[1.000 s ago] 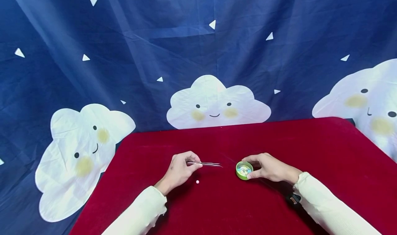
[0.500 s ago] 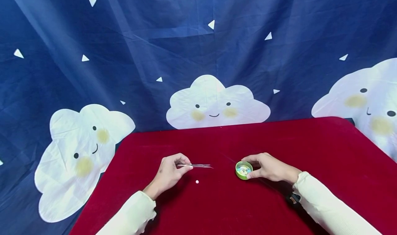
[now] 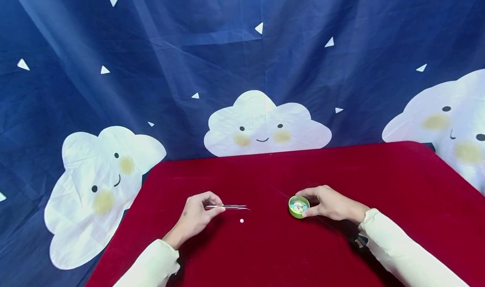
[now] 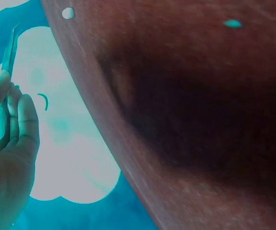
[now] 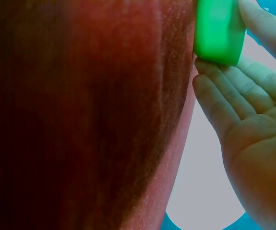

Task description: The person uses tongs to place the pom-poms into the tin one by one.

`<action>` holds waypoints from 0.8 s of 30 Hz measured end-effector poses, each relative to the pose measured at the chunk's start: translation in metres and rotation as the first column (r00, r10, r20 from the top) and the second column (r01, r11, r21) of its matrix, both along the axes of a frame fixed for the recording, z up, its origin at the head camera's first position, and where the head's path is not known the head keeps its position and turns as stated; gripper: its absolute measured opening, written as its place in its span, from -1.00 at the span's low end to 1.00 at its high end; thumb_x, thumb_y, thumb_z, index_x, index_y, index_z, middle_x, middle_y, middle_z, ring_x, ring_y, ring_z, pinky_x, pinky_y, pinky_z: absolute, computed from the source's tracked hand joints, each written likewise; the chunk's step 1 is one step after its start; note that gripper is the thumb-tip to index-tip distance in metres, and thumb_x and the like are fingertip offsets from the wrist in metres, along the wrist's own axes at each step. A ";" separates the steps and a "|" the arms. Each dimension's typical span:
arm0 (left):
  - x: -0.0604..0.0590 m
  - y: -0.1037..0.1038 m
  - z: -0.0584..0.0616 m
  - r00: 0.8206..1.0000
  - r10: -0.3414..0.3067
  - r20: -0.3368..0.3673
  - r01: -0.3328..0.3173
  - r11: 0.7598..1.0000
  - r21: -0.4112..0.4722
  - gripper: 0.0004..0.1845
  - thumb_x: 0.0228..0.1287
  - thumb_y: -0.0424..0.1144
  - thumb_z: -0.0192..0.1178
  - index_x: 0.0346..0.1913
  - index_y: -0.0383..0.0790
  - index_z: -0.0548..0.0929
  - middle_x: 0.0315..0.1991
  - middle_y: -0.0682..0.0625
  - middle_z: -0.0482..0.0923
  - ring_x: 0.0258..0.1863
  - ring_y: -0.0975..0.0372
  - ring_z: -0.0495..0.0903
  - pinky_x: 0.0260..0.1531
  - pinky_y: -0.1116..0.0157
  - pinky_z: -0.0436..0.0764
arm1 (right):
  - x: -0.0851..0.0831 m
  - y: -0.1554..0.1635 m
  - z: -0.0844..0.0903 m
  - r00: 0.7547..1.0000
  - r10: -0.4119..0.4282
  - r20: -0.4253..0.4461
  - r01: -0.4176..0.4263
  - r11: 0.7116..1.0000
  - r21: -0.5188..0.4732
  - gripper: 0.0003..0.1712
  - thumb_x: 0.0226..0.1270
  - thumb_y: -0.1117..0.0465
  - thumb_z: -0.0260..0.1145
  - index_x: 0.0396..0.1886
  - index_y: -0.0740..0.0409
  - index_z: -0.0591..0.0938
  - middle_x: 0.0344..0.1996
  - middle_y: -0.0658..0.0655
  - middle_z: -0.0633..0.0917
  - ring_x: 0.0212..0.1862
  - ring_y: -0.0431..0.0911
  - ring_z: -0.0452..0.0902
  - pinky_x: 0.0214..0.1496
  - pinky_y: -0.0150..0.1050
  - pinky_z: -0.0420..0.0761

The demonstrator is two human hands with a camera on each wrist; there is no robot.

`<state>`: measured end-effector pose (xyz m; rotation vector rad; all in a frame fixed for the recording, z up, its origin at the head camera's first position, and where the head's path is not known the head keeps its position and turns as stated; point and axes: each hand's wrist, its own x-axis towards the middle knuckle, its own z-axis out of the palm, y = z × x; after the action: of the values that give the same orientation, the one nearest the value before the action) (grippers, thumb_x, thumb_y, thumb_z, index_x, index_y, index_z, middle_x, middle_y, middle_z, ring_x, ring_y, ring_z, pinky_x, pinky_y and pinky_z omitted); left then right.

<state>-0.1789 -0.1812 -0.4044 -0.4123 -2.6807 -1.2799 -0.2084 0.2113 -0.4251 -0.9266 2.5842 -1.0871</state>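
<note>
My left hand [image 3: 197, 215] pinches a pair of slim metal tweezers [image 3: 231, 206] between thumb and fingers, their bent tips pointing right. In the left wrist view the tweezers [image 4: 8, 72] stand up from the left hand [image 4: 13, 139]. A small white ball [image 3: 241, 221] lies on the red cloth, just nearer the person than the tips. With thumb and fingers, my right hand [image 3: 333, 205] grips a round green tub [image 3: 297, 215] holding several small white, yellow and blue pieces. The right wrist view shows the green tub's side [image 5: 219, 33] against the fingers; its contents are hidden there.
A red cloth [image 3: 265, 253] covers the table, whose far edge meets a blue curtain [image 3: 227, 47] printed with white clouds. Under the right sleeve is a small black object [image 3: 360, 240]. A small teal spot [image 4: 233, 23] appears in the left wrist view.
My left hand has drawn back left and slightly nearer the person with the tweezers, whose tips now stand near the white ball. The right hand and the tub stay in place.
</note>
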 end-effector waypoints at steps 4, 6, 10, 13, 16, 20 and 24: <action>0.003 -0.007 -0.002 1.000 0.004 0.025 -0.004 1.000 -0.003 -0.77 0.01 -0.43 0.52 -0.41 -0.07 0.68 -0.51 0.20 0.62 -0.52 0.33 0.54 -0.43 0.41 0.56 | 0.000 0.000 0.000 1.000 0.002 0.004 -0.002 1.000 -0.002 -0.38 0.16 0.10 0.54 0.17 0.30 0.61 -0.02 0.06 0.71 -0.03 -0.09 0.65 0.02 -0.25 0.63; 0.004 -0.010 -0.004 1.000 0.006 0.027 -0.005 1.000 -0.006 -0.77 0.01 -0.43 0.52 -0.41 -0.07 0.68 -0.51 0.20 0.62 -0.52 0.34 0.54 -0.43 0.41 0.56 | 0.000 0.000 0.000 1.000 0.002 0.004 -0.002 1.000 -0.002 -0.38 0.16 0.11 0.55 0.17 0.30 0.61 -0.03 0.05 0.71 -0.03 -0.10 0.65 0.02 -0.26 0.63; 0.006 -0.015 -0.007 1.000 0.002 0.020 -0.002 1.000 -0.009 -0.76 0.00 -0.43 0.53 -0.42 -0.06 0.68 -0.53 0.21 0.63 -0.52 0.36 0.55 -0.45 0.41 0.54 | 0.000 0.000 0.000 1.000 -0.002 0.006 0.002 1.000 -0.002 -0.38 0.16 0.11 0.55 0.17 0.30 0.61 -0.03 0.06 0.71 -0.03 -0.09 0.65 0.02 -0.26 0.62; 0.008 -0.019 -0.011 1.000 0.007 0.024 -0.007 1.000 -0.009 -0.75 -0.02 -0.44 0.53 -0.43 -0.06 0.67 -0.54 0.21 0.63 -0.53 0.37 0.54 -0.46 0.42 0.52 | 0.001 0.000 0.000 1.000 -0.004 0.014 0.004 1.000 0.000 -0.37 0.16 0.10 0.54 0.17 0.31 0.61 -0.02 0.07 0.71 -0.02 -0.08 0.65 0.03 -0.25 0.62; 0.010 -0.023 -0.014 0.999 0.023 0.039 -0.023 1.000 -0.004 -0.74 -0.03 -0.45 0.53 -0.43 -0.06 0.67 -0.55 0.20 0.62 -0.54 0.36 0.52 -0.47 0.42 0.50 | 0.001 0.000 0.000 1.000 -0.004 0.014 0.004 1.000 0.002 -0.37 0.16 0.10 0.54 0.18 0.30 0.61 -0.01 0.06 0.71 -0.01 -0.08 0.64 0.04 -0.24 0.62; 0.010 -0.027 -0.018 0.998 0.024 0.053 -0.024 1.000 -0.004 -0.75 -0.02 -0.44 0.53 -0.44 -0.06 0.67 -0.54 0.20 0.62 -0.52 0.36 0.52 -0.45 0.42 0.50 | 0.000 0.000 0.000 1.000 -0.012 0.008 0.012 1.000 0.007 -0.37 0.16 0.10 0.55 0.18 0.30 0.61 -0.01 0.07 0.70 0.00 -0.08 0.65 0.04 -0.22 0.62; 0.009 -0.028 -0.021 0.999 0.003 0.050 -0.001 1.000 -0.030 -0.75 -0.01 -0.43 0.53 -0.44 -0.05 0.66 -0.53 0.21 0.62 -0.51 0.37 0.52 -0.42 0.42 0.52 | 0.000 0.000 0.000 1.000 -0.012 0.013 0.012 1.000 0.007 -0.37 0.16 0.09 0.54 0.18 0.30 0.61 -0.01 0.06 0.70 0.00 -0.08 0.65 0.04 -0.22 0.62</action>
<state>-0.1701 -0.2091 -0.4258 -0.3861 -2.7442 -1.2679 -0.2083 0.2115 -0.4250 -0.9006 2.5840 -1.0831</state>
